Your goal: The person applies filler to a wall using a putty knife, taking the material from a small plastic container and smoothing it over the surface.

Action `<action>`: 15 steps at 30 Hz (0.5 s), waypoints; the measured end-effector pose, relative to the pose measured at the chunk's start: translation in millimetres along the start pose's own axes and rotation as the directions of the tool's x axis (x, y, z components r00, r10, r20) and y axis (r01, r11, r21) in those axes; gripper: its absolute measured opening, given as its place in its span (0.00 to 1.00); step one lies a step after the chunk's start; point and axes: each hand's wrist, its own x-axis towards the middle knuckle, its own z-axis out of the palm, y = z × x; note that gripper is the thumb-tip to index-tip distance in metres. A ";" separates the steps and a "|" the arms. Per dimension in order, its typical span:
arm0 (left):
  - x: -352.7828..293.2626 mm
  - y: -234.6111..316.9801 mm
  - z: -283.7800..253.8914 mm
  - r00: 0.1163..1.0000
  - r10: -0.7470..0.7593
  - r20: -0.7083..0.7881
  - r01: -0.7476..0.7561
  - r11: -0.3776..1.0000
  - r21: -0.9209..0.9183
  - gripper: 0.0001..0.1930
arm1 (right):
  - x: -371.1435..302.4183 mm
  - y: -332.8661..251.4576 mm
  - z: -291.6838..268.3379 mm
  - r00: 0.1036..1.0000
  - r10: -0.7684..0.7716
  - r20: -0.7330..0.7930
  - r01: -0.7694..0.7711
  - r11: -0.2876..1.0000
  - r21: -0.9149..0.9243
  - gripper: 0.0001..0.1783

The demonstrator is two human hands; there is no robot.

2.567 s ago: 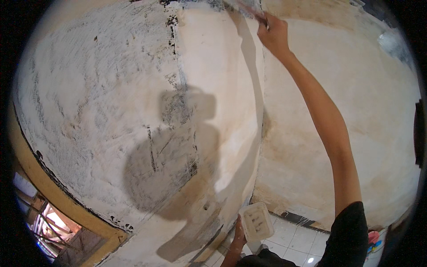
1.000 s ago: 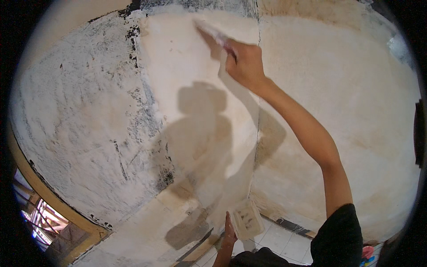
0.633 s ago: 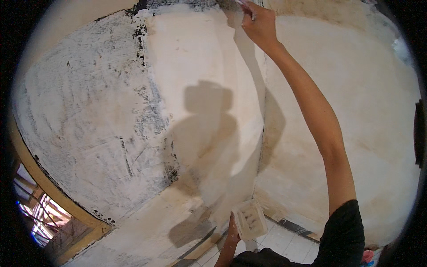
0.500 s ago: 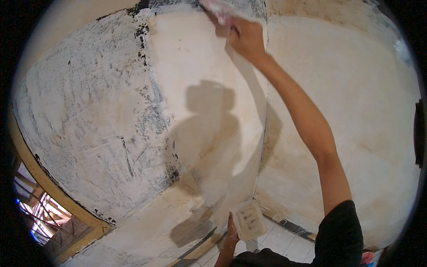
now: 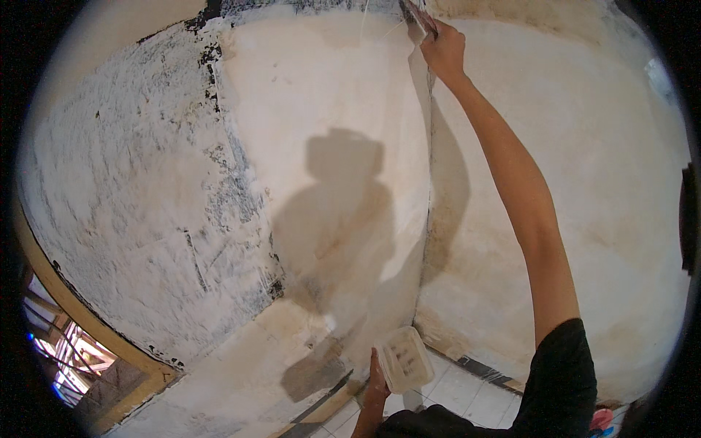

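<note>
flat-bladed tool (image 5: pixel 418 22) up high, beside the inner wall corner (image 5: pixel 428 182) | right hand (image 5: pixel 444 52) curled around its grip | left hand (image 5: pixel 377 381) clasps a pale plastic tub (image 5: pixel 420 376) down low, other fingers than the thumb hidden | patchy plastered wall (image 5: pixel 314 80) ahead

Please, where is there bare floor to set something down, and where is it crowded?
White floor tiles show bare between the plastic container in the left hand, the dark strip along the right wall's foot and the black sleeve. It looks crowded at lower right, where a red object shows beside the sleeve.
</note>
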 end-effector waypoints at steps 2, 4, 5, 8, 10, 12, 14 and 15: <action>2.7 -3.0 -2.7 1.000 -0.022 0.022 0.023 0.998 -0.057 0.39 | 5.8 2.5 1.2 0.999 0.030 0.039 -0.028 0.998 -0.057 0.15; -1.9 -1.1 3.2 0.998 0.022 -0.057 -0.022 1.000 0.006 0.38 | -8.1 0.5 4.3 0.998 -0.033 0.047 0.038 0.995 -0.095 0.16; -8.9 4.7 8.6 0.992 0.061 -0.107 -0.058 0.998 0.033 0.37 | -28.5 -28.1 0.5 0.998 -0.055 0.020 0.055 0.999 0.001 0.17; -19.7 15.1 26.2 0.972 0.136 -0.191 -0.111 0.985 0.136 0.38 | -81.6 -80.5 -20.6 0.983 -0.067 0.173 0.051 0.994 0.097 0.13; -18.4 12.1 25.4 0.971 0.128 -0.204 -0.100 0.985 0.141 0.38 | -108.0 -101.2 -46.8 0.967 -0.165 0.192 0.115 0.962 0.249 0.17; -16.9 12.7 19.9 0.968 0.126 -0.218 -0.098 0.986 0.136 0.38 | -114.2 -113.5 -58.4 0.974 -0.203 0.098 0.131 0.864 0.486 0.17; -15.0 10.7 20.3 0.970 0.111 -0.216 -0.081 0.987 0.140 0.38 | -85.7 -95.7 -67.2 0.979 -0.164 0.120 0.141 0.974 0.177 0.16; -14.4 10.2 19.5 0.969 0.109 -0.223 -0.078 0.987 0.143 0.38 | -62.5 -87.2 -60.8 0.989 -0.137 0.053 0.127 0.981 0.149 0.16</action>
